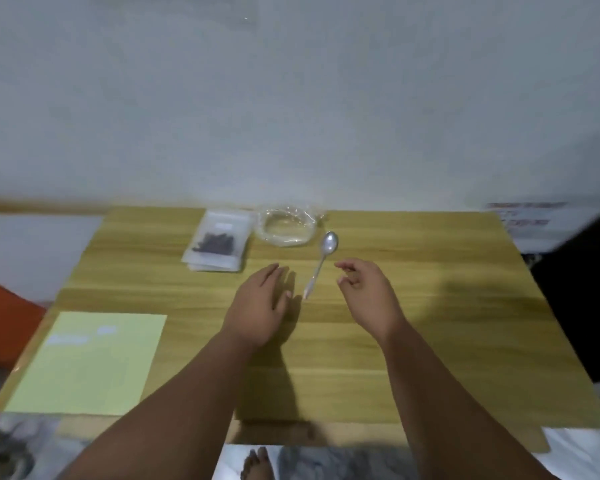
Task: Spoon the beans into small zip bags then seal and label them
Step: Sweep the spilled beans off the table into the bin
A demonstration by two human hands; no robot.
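Both forearms reach in over the worktop's [430, 306] near edge. Left hand [257, 306] flat, grip wide, empty; right hand [368, 292] loosely curled, empty. Spoon [323, 261] lies between them, untouched. At far edge: filled, labelled zip bags [219, 245] stacked beside an empty-looking clear bowl [286, 226]. Label sheet [87, 362] at near-left corner. Work looks largely done.

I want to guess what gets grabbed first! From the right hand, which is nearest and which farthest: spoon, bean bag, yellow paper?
From the right hand:
1. Spoon, just to its left.
2. Bean bag, farther left, toward the wall.
3. Yellow paper, far left, near edge.
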